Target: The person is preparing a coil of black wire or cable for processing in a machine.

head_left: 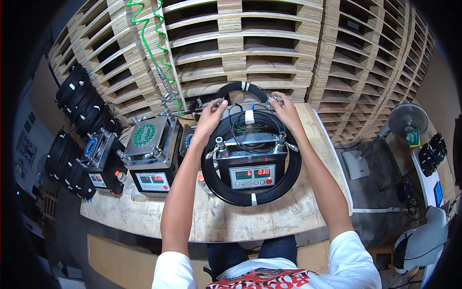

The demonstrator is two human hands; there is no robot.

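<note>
In front of me stands a fiber polishing machine (252, 177) with a lit red and green display. A thick coil of black cable (295, 168), tied with white bands, loops around it. My left hand (213, 117) is at the machine's back left corner, fingers curled together; what they grip is hidden. At the back right corner my right hand (286, 111) closes its fingertips around a shiny metal clamp lever (272, 100). Two front clamps, a left one (220, 143) and a right one (282, 138), stand on the machine. Blue-ended connectors show between my hands.
Left of me are a second polishing machine (148, 180) and a smaller one (98, 179), with small bottles between. Another black coil (241, 86) lies behind. Green air hoses (148, 41) hang above. Stacked pallets (240, 43) rise behind the wooden table (231, 224); a fan (408, 120) stands right.
</note>
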